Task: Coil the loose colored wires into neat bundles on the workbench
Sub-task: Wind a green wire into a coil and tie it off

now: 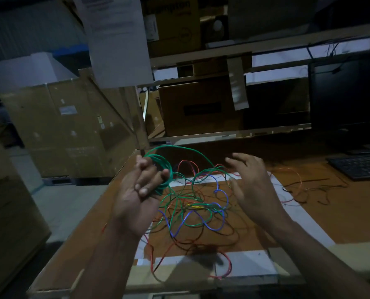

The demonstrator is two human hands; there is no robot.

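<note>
a black keyboard (358,166) lies at three o'clock on the worktop (255,225), with a dark monitor (348,96) standing behind it toward two o'clock. a white printed sheet (117,39) hangs at twelve o'clock, fixed to the shelf post. left of it, at nine to ten o'clock, a big cardboard box (65,128) stands on the floor beside the worktop. at one o'clock a brown carton (199,108) sits on the low shelf, and a paper tag (238,85) dangles from the shelf rail above it. higher cartons on the top shelf are too dim to read.
</note>
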